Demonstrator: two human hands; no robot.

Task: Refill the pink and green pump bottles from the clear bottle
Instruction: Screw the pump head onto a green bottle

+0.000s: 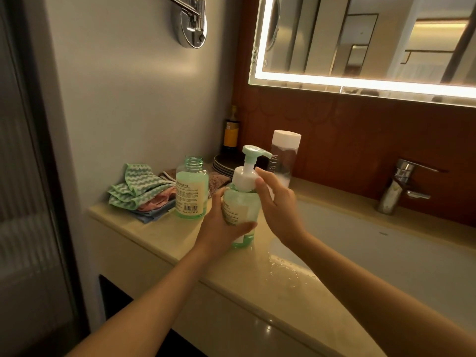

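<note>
A green pump bottle (242, 204) with a white collar and green pump head stands on the beige counter (159, 240), near the sink's left rim. My left hand (219, 225) is wrapped around its body. My right hand (278, 202) touches the white collar with its fingertips, fingers partly spread. A second green bottle (192, 189) without a pump, its threaded neck open, stands just left of it. Behind them stands a tall clear bottle (284, 161) with a white cap on. No pink bottle is visible.
Folded cloths (136, 189) lie at the counter's left end, with stacked dark plates (222, 164) and a dark bottle (231, 132) behind. The white sink (386, 253) and chrome tap (401, 186) are to the right. Water drops lie on the counter edge (288, 271).
</note>
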